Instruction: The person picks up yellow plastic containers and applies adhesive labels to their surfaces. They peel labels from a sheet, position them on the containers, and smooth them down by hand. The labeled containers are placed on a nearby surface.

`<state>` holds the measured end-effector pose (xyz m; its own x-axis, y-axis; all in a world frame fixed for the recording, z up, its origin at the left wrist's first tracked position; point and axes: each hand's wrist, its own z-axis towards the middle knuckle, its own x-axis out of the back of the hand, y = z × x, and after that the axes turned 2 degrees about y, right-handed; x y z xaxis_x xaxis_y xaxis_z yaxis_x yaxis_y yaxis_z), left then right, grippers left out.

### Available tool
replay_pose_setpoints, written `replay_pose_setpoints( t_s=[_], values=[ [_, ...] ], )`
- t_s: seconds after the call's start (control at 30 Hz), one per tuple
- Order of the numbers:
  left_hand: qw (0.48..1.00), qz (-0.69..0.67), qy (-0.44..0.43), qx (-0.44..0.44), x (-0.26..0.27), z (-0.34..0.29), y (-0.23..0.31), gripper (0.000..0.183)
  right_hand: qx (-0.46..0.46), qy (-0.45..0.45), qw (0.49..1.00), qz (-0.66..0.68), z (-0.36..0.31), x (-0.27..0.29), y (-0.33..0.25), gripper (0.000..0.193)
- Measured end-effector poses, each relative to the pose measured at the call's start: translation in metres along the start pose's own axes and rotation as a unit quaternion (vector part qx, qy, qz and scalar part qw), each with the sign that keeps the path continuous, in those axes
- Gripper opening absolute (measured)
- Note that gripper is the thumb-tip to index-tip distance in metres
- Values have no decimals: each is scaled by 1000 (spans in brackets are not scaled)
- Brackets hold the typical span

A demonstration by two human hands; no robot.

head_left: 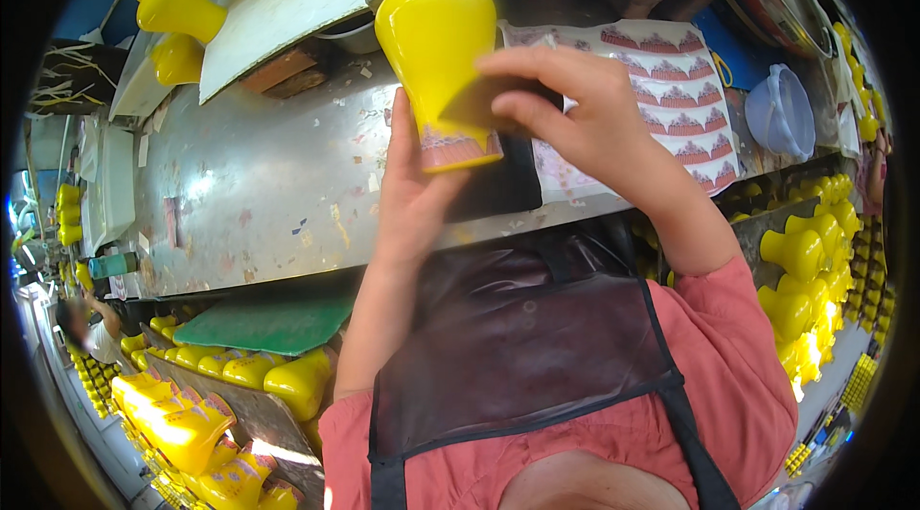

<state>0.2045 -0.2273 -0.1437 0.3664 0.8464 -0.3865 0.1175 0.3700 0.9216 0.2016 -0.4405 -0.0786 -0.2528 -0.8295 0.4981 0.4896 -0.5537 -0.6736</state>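
Head view showed the left hand (414, 186) wrapped around the near end of a yellow vase (436, 50), holding it above the metal worktable (259, 184). The right hand (575, 112) pinched a small dark scraper (476, 105) flat against the vase's right side, just above its pink patterned band. A sheet of matching decals (685, 88) lay on the table to the right, and more yellow vases (182, 7) stood at the far left.

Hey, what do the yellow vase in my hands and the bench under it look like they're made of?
The yellow vase, held in the left hand, looks like glazed ceramic: smooth, glossy, with bright highlights, though coated glass is possible. The dark flat piece that the right hand presses against it seems flexible, maybe rubber. The bench looks like sheet metal, dull grey, scuffed and reflective.
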Motion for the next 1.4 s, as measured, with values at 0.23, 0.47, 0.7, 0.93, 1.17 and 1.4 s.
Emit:
replay_pose_setpoints(
  t_s=[0.23,0.47,0.7,0.93,1.17,1.4],
  values=[
    [995,-89,1,49,0,-6,2,99,-15,-22,1000,-12,1,-14,1,30],
    [988,-148,-13,47,2,-5,0,94,-86,38,990,103,-9,-13,-2,31],
    [976,-207,-19,58,1,-7,1,91,-140,127,976,104,-5,-34,13,30],
    [981,-186,19,43,-11,-3,5,92,-49,105,990,82,-42,-31,-19,24],
    [997,-54,-1,46,-5,-4,7,93,17,84,996,2,-48,-16,-23,35],
    [996,80,35,12,-9,-4,3,95,75,93,992,-51,-51,-14,-22,37]
  ],
)
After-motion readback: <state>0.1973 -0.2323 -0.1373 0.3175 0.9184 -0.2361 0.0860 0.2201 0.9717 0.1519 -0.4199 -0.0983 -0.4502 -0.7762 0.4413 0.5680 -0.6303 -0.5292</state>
